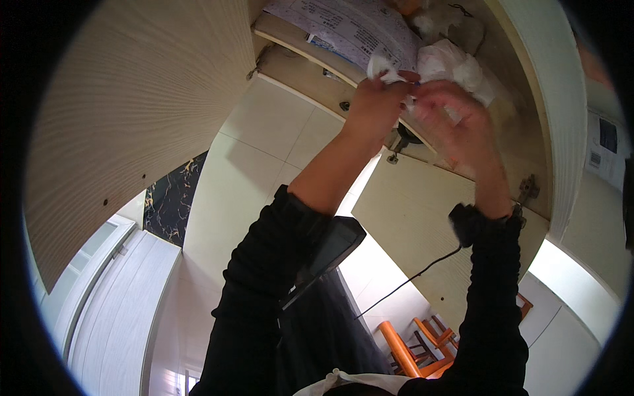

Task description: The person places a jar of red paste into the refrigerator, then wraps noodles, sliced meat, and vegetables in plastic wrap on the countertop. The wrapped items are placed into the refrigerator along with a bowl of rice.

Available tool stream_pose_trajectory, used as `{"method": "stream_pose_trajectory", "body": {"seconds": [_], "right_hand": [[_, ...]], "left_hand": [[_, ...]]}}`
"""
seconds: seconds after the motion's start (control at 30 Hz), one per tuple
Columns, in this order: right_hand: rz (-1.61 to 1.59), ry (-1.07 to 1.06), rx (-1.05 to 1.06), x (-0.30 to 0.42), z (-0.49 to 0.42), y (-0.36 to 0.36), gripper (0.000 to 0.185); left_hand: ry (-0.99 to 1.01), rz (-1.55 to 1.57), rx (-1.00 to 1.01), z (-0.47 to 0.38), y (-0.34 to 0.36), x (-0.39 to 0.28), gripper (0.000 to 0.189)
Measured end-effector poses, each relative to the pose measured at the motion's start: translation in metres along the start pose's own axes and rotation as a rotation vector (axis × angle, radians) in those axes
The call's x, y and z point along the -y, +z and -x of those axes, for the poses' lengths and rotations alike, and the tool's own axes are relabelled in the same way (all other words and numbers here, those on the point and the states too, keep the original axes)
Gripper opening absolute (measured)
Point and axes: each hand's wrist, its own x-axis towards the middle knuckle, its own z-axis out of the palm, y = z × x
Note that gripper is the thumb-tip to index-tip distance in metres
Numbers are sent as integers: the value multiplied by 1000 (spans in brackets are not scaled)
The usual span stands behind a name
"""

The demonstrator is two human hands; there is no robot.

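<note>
My left hand is closed around a crumpled white piece, which looks like thin plastic or tissue; a tuft sticks up above the fingers. My right hand is blurred, its fingers curled against the left fingertips. Bits of white show between the two hands and at the right palm, but whether the right fingers grip them is unclear. Both hands are over the front edge of an open cabinet shelf. Just behind them lie a pale purple printed sack and a knotted white plastic bag.
A large wood-grain cabinet door stands open on the left. Another open door panel with metal hinges lies below the right hand. A black cable hangs from the right cuff. Orange-brown wooden furniture stands on the floor lower down.
</note>
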Motion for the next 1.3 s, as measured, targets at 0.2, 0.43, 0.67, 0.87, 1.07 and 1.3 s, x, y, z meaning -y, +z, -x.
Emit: {"method": "stream_pose_trajectory", "body": {"seconds": [0.2, 0.43, 0.67, 0.87, 1.07, 1.3], "right_hand": [[-156, 471, -155, -69, -84, -69, 27], [-342, 727, -147, -140, -108, -77, 33], [-882, 90, -488, -61, -46, -71, 27], [-617, 320, -223, 10, -9, 46, 15], [-381, 240, -95, -12, -16, 127, 31], [-373, 493, -409, -39, -61, 134, 51]], "left_hand": [[29, -117, -73, 1, -12, 8, 24], [-34, -92, -73, 3, -16, 3, 29], [54, -71, -99, 9, -26, 8, 30], [-70, -163, -85, 22, -38, 4, 26], [206, -277, -227, 43, -121, 40, 26], [229, 120, -829, 150, -286, -13, 26]]}}
